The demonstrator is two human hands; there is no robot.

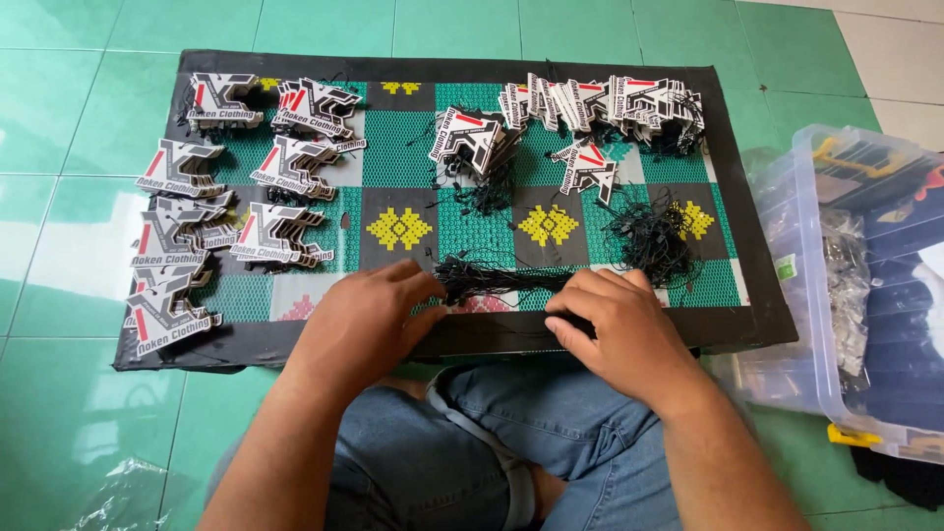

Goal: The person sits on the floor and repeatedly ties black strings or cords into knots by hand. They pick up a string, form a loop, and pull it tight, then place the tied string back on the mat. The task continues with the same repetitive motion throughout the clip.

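Observation:
My left hand [359, 320] and my right hand [615, 324] both grip a bundle of black strings [501, 278], stretched flat between them at the near edge of a patterned mat [393, 147]. Left hand pinches the bundle's left end, right hand the right end. Stacks of black, white and red die-cut hang tags [295, 157] lie in rows on the mat's left side. More tags [610, 98] are piled at the far right, some with strings attached. A loose tangle of black strings [649, 241] lies just beyond my right hand.
The mat lies on a green tiled floor [59, 118]. A clear plastic storage box [846, 285] with yellow latches stands at the right, holding bagged items. Crumpled clear plastic [118, 497] lies at the near left. My denim-clad legs [442, 452] are crossed below the mat.

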